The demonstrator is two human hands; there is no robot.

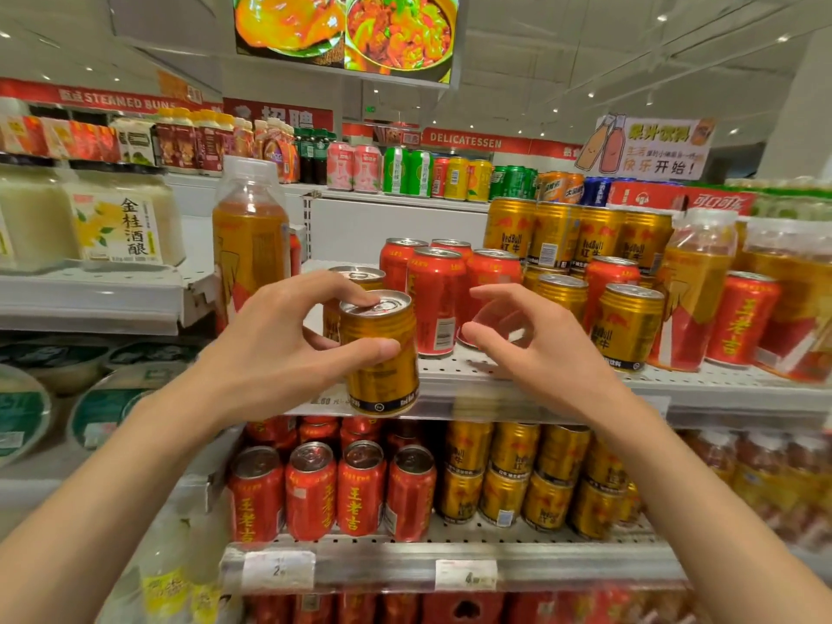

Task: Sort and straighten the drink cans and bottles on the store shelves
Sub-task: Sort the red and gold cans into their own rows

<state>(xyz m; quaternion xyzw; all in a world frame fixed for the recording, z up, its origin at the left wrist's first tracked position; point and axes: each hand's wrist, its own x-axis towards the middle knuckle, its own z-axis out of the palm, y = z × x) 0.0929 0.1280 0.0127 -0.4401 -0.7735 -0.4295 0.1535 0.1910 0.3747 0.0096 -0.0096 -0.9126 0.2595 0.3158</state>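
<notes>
My left hand (279,349) grips a gold Red Bull can (382,367) in front of the middle shelf (675,380), thumb across its side and a finger on its lid. A second gold can (355,281) stands right behind it. My right hand (535,349) hovers beside a cluster of red cans (439,299), fingers loosely curled and holding nothing. More gold cans (628,326) and red cans (743,319) stand mixed on the shelf's right half. A tall amber bottle (250,245) stands at the shelf's left end.
Stacked gold cans (576,234) line the back of the shelf. The lower shelf (450,565) carries rows of red cans (333,488) and stacked gold cans (531,479). Large amber bottles (698,286) fill the right side. White jars (121,218) sit on the left shelving.
</notes>
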